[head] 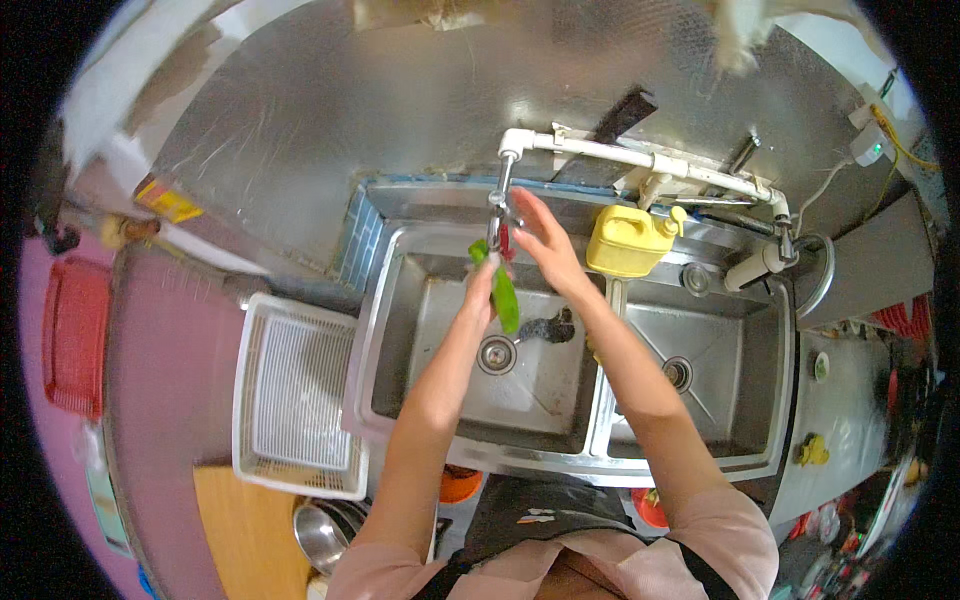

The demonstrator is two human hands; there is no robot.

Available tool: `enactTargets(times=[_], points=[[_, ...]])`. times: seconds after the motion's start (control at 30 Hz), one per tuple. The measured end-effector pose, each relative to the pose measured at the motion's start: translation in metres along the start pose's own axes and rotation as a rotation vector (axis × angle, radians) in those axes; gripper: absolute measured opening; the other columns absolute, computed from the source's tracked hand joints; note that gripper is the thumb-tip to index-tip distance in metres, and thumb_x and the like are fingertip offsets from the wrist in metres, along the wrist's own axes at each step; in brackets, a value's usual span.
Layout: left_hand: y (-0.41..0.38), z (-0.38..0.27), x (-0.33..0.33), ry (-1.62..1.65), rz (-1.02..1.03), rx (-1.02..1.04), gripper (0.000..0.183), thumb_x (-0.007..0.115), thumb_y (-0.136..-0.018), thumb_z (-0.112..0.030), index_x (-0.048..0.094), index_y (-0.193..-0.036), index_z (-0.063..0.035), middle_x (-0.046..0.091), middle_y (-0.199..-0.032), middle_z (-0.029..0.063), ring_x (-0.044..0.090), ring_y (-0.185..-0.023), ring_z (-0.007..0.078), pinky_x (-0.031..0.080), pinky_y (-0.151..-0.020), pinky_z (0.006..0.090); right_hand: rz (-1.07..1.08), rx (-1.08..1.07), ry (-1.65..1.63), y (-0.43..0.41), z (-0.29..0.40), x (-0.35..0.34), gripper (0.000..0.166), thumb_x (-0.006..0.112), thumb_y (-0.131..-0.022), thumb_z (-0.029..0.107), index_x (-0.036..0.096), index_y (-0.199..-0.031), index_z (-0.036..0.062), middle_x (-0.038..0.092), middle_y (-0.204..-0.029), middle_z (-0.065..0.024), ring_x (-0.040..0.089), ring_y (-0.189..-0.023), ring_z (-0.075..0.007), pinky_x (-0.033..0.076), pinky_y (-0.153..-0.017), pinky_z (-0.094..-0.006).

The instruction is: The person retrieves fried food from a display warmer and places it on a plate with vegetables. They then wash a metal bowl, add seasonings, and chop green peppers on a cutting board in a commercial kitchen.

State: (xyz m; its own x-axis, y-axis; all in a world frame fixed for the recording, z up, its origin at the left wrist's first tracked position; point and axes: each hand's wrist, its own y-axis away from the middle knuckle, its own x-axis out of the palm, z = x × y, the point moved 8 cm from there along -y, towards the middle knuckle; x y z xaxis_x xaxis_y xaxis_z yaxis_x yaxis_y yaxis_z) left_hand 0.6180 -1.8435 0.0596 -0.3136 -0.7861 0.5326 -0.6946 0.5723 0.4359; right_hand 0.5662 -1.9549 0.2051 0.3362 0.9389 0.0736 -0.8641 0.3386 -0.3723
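Observation:
My left hand (478, 291) grips a long green vegetable (505, 301), perhaps a pepper, beneath the spout of the metal faucet (495, 217). One end of the vegetable points down over the left sink basin (442, 322); its upper part is partly covered by my hand and the spout. My right hand (547, 244) is raised just right of the faucet, fingers apart, with nothing seen in it. Between the faucet and that hand shows a small dark red thing (507, 244), too blurred to name. Below, a dark scrubbing pad or cloth (551, 328) lies near the drain (497, 355).
A white plastic basket (244, 397) stands left of the sink. Behind the divider sits a yellow jug (630, 244) with a pump. The white pipe (615, 150) runs along the metal wall. To the right is a second basin (712, 330). Metal bowls (319, 536) stand lower left.

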Motion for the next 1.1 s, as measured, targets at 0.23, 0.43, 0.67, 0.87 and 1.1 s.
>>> enactTargets(times=[0.23, 0.43, 0.67, 0.87, 1.1], points=[[-0.011, 0.012, -0.012, -0.475, -0.026, -0.22, 0.067, 0.038, -0.083, -0.066, 0.05, -0.119, -0.011, 0.056, -0.104, 0.0064, 0.053, -0.094, 0.0191, 0.043, -0.078, 0.0348, -0.443, 0.715, -0.332, 0.072, -0.2, 0.022, 0.035, 0.054, -0.088, 0.024, 0.046, -0.116, 0.004, 0.056, -0.103, -0.009, 0.051, -0.094, -0.0176, 0.04, -0.083, -0.0305], [-0.02, 0.044, -0.063, -0.149, 0.112, -0.252, 0.041, 0.058, -0.085, -0.038, 0.051, -0.112, -0.0077, 0.057, -0.097, 0.0065, 0.056, -0.092, 0.0204, 0.046, -0.074, 0.0357, -0.794, 0.674, -0.02, 0.072, -0.194, 0.011, 0.027, 0.055, -0.087, 0.031, 0.055, -0.081, 0.0052, 0.058, -0.078, -0.0059, 0.053, -0.069, -0.0155, 0.045, -0.059, -0.0323], [-0.068, 0.064, -0.086, 0.074, -0.115, -0.026, 0.033, 0.05, -0.081, 0.007, 0.042, -0.106, -0.0128, 0.052, -0.096, 0.0061, 0.054, -0.084, 0.018, 0.047, -0.07, 0.0332, -0.383, 0.815, -0.019, 0.129, -0.184, 0.006, 0.025, 0.069, -0.076, 0.017, 0.051, -0.09, 0.0065, 0.053, -0.069, 0.0005, 0.048, -0.055, -0.0097, 0.041, -0.048, -0.0251], [-0.057, 0.101, -0.089, 0.141, -0.161, -0.105, 0.02, 0.057, -0.086, -0.018, 0.045, -0.101, -0.0139, 0.052, -0.082, 0.0033, 0.053, -0.071, 0.0155, 0.044, -0.056, 0.033, -0.05, 1.085, -0.427, 0.15, -0.177, 0.041, 0.016, 0.066, -0.074, 0.007, 0.056, -0.086, 0.0014, 0.06, -0.07, -0.0057, 0.059, -0.056, -0.0149, 0.05, -0.048, -0.0253], [-0.074, 0.058, -0.079, -0.471, -0.264, 0.402, 0.013, 0.051, -0.089, -0.022, 0.049, -0.09, -0.0101, 0.053, -0.066, 0.0048, 0.053, -0.055, 0.0156, 0.043, -0.048, 0.0288, -0.344, 1.047, -0.244, 0.172, -0.183, 0.043, 0.014, 0.061, -0.074, 0.001, 0.052, -0.085, -0.0005, 0.058, -0.067, -0.0085, 0.058, -0.05, -0.0171, 0.048, -0.041, -0.0287]])
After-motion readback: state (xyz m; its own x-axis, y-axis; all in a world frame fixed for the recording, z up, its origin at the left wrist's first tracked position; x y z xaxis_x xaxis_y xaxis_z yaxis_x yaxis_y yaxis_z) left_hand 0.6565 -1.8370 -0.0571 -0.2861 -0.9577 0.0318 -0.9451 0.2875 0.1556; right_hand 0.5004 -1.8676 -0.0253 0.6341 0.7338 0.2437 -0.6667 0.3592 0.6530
